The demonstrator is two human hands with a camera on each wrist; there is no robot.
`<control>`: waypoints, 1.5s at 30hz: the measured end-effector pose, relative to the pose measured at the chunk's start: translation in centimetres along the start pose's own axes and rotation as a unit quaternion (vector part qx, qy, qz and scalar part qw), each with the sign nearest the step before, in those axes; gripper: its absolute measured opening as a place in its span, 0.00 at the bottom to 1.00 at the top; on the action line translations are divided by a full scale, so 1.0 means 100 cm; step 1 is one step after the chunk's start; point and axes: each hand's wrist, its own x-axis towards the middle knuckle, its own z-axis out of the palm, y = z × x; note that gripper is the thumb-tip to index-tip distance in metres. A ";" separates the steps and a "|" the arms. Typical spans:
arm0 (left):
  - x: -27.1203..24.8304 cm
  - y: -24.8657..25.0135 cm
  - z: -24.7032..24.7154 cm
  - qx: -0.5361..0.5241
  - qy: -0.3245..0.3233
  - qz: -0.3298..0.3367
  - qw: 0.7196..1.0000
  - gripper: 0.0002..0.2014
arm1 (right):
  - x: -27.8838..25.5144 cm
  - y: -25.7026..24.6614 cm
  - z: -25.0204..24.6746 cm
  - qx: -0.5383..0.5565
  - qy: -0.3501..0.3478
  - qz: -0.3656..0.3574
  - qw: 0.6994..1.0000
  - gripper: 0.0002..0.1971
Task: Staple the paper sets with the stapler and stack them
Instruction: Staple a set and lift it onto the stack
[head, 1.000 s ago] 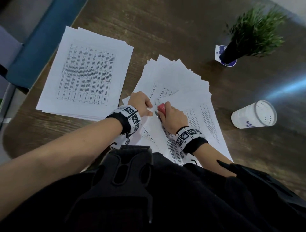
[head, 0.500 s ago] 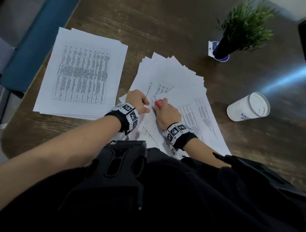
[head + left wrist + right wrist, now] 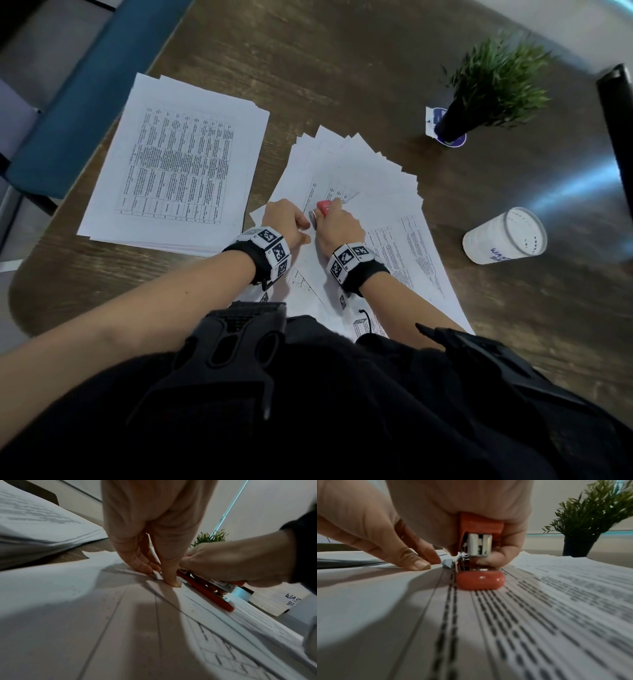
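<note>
Resting on fanned papers (image 3: 359, 178) near the surface's (image 3: 342, 68) front edge, a red stapler (image 3: 479, 555) is clamped in the right hand (image 3: 337, 224), fingers curled round it. A paper corner is pinched beside it by the left hand (image 3: 284, 219). A neat stack (image 3: 178, 164) lies at the left edge.

potted plant (image 3: 493, 85), tipped white cup (image 3: 503, 236), blue chair (image 3: 68, 113)
</note>
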 end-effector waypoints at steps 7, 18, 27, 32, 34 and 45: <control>0.000 -0.004 0.000 -0.016 -0.007 0.012 1.000 0.14 | -0.005 0.012 -0.004 0.066 0.002 -0.036 0.997 0.24; -0.013 0.022 0.006 0.031 -0.043 0.034 0.998 0.21 | -0.029 0.035 -0.001 0.237 0.113 0.011 0.965 0.27; -0.007 0.011 0.002 0.006 -0.120 0.021 0.993 0.06 | -0.037 0.043 -0.004 0.203 0.115 -0.008 0.972 0.26; -0.001 0.002 -0.011 -0.108 -0.067 -0.030 0.992 0.06 | -0.034 0.053 -0.008 0.165 0.091 0.008 0.982 0.28; 0.000 -0.001 -0.016 -0.046 -0.029 -0.032 0.998 0.09 | -0.034 0.056 -0.010 0.153 0.064 0.005 0.986 0.26; -0.008 -0.011 -0.011 -0.119 -0.064 -0.004 0.991 0.09 | -0.033 0.059 -0.003 0.125 0.050 0.009 0.991 0.21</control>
